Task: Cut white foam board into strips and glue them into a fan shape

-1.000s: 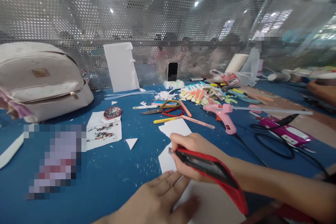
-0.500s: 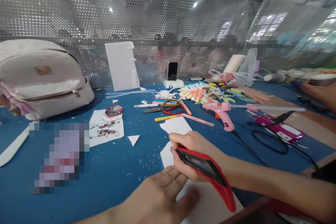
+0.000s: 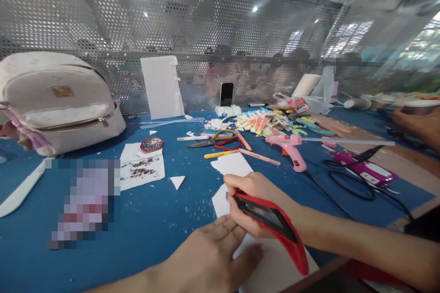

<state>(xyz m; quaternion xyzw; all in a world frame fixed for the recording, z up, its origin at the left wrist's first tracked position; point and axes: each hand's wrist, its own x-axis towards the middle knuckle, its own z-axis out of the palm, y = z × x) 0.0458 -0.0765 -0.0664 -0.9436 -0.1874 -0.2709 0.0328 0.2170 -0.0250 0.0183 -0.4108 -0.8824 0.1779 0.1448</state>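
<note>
My right hand [image 3: 252, 197] is wrapped round a red and black utility knife [image 3: 271, 222], its tip down at a piece of white foam board [image 3: 220, 200]. The blade is mostly hidden by my fingers. My left hand [image 3: 215, 249] lies flat with its fingers stretched out, pressing on the board just in front of the knife hand; the board's near part [image 3: 282, 265] shows beneath. Beyond my hands lies another white offcut [image 3: 232, 165]. A small white triangle [image 3: 177, 182] rests to the left.
Scissors [image 3: 213, 141], several markers, a pink glue gun [image 3: 290, 149] and a purple power strip [image 3: 366, 169] lie ahead and right. A backpack [image 3: 65, 105] stands left. A phone [image 3: 227, 94] leans at the back. Another person's hand [image 3: 417, 123] holds a cup at far right.
The view has shifted slightly, so the things on the table sit a little further right at the left side. Both hands and the utility knife keep almost the same pose.
</note>
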